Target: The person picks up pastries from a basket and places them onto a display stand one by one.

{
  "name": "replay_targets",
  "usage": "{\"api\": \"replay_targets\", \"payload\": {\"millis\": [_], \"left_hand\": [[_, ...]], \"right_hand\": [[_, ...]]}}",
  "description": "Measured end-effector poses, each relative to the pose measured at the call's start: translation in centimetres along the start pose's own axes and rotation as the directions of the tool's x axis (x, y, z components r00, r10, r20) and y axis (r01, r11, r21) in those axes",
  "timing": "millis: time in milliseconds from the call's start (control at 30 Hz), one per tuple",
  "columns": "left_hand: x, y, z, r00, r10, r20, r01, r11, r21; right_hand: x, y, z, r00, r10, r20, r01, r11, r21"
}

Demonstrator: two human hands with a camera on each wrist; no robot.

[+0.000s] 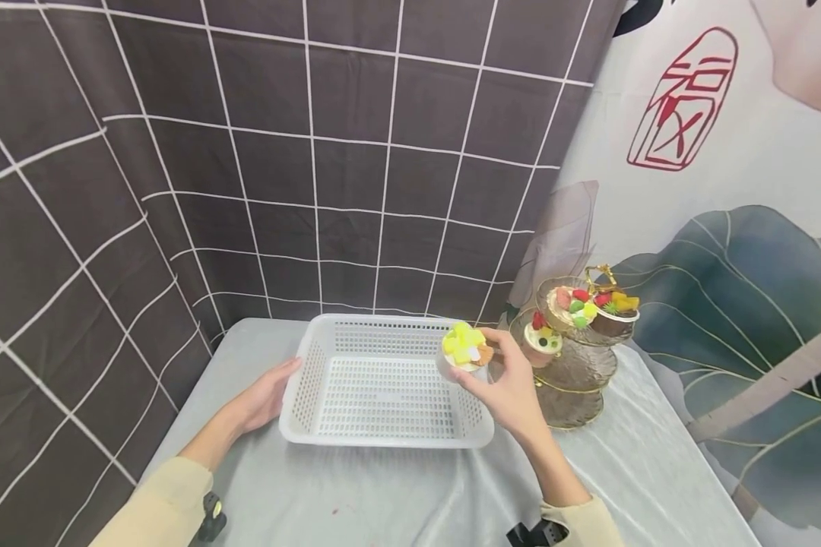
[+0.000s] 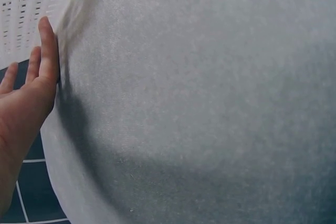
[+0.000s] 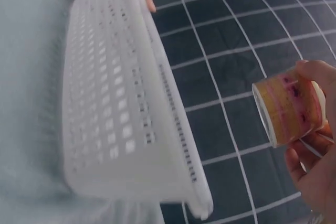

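Observation:
A white plastic basket [image 1: 390, 410] with slotted walls rests on the cloth-covered table, nothing lying in it. My left hand [image 1: 268, 395] is at its left side, fingers straight against or close to the wall; in the left wrist view the hand [image 2: 34, 87] has its fingers extended. Above the basket's right end, my right hand [image 1: 509, 384] holds a dessert cup [image 1: 464, 346] topped with yellow fruit pieces. Thumb and fingers pinch the cup's sides. The right wrist view shows its layered cake wall [image 3: 289, 106], yellow and pink, clear of the basket.
To the right stands a tiered glass stand [image 1: 575, 368] with a gold handle. It bears a cream-topped cup [image 1: 542, 346], a fruit-topped dessert [image 1: 568, 308] and a dark cup [image 1: 616, 313]. A dark gridded curtain [image 1: 349, 167] hangs behind the table.

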State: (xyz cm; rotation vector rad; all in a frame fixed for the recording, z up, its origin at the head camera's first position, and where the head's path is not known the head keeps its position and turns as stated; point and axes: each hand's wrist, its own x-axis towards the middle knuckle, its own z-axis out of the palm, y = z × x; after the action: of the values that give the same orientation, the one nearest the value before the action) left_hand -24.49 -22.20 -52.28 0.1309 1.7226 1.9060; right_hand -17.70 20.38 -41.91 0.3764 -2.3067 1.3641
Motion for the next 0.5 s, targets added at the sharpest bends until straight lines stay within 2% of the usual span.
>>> {"api": "replay_targets", "payload": {"millis": [100,267,500], "left_hand": [[0.0,0.0,0.0,1.0,-0.013,-0.015,0.012,1.0,-0.004],[0.0,0.1,-0.1,1.0,-0.007,0.0,0.007,1.0,-0.016],[0.2,0.0,-0.1,1.0,-0.002,-0.004,0.002,1.0,-0.029]], "right_hand": [[-0.4,0.7,-1.2,0.999,0.041,-0.027,-0.041,0.999,-0.022],[-1.0,2.0,-3.8,0.991,0.094,-0.092,-0.101,0.992,-0.074],[-1.9,3.3,-7.7,0.989,0.079,-0.126,-0.097,0.985,-0.145]]}}
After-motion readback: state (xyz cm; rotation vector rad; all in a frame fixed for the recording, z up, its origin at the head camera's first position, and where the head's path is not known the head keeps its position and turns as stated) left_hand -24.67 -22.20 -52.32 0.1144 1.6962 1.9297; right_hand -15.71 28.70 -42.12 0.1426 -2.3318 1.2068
